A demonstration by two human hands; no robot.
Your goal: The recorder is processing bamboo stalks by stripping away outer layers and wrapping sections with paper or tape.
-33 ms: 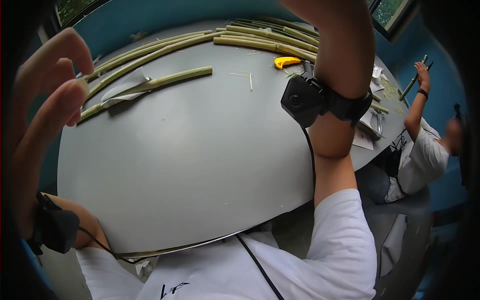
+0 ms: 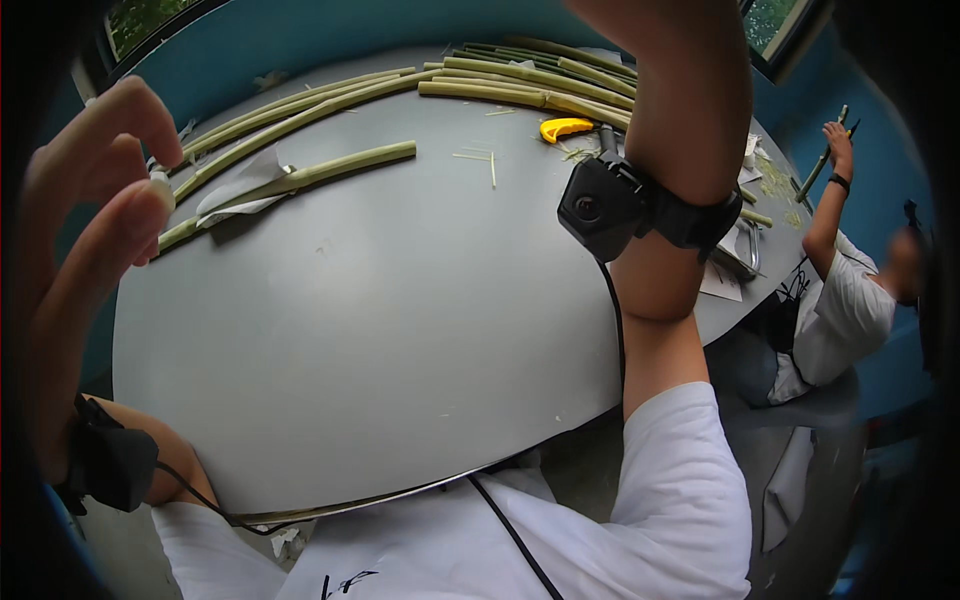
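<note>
The left hand [image 2: 90, 190] is raised close to the camera, pinching a small pale piece [image 2: 160, 190] between thumb and fingertips; so light a pinch could drop it onto the table [image 2: 400, 330] beneath. The right hand is out of view, its grip unknowable; that raised forearm [image 2: 680, 130] might sweep the green stalks [image 2: 300, 180] beyond.

One yellow knife [image 2: 563, 128], one grey table [image 2: 400, 330]

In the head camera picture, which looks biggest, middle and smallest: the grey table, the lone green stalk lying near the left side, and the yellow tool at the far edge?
1. Grey table, by far the largest.
2. Lone green stalk, long and thin.
3. Yellow tool, smallest. It lies farther from the camera, which shrinks it somewhat, but the order looks safe.
</note>
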